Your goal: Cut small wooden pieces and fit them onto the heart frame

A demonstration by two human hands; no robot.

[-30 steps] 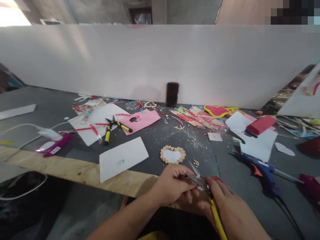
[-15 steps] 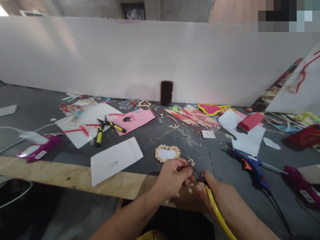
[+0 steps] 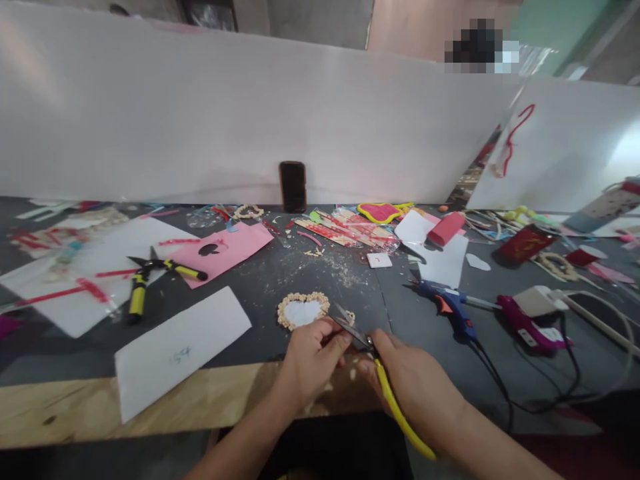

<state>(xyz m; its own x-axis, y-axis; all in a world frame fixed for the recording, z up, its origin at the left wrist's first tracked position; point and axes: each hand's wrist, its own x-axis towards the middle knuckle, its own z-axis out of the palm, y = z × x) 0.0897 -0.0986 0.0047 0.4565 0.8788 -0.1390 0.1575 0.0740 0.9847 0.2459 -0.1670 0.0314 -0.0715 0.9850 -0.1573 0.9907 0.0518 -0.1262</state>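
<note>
Yellow-handled scissors (image 3: 393,408) are gripped in my right hand (image 3: 417,377), blades pointing up and left past my other hand's fingertips. My left hand (image 3: 311,353) is closed in a pinch close to the blades; what it pinches is too small and covered to name. Just beyond it on the dark tabletop lies a heart-shaped piece (image 3: 302,311) with a white middle and a rim of small pale wooden bits. A few more pale bits (image 3: 351,317) show beside the scissor blades.
Left are a white card (image 3: 183,353), yellow-black pliers (image 3: 137,290) and pink paper (image 3: 227,257). A phone (image 3: 293,187) leans against the white board (image 3: 225,120). Right are a blue glue gun (image 3: 450,307), its cable, a purple glue gun (image 3: 533,327) and a red can (image 3: 527,245). Crumbs litter the middle.
The camera view has turned to the right, so the scene sits further left and more of the right side shows. Both hands keep nearly the same pose around the scissors.
</note>
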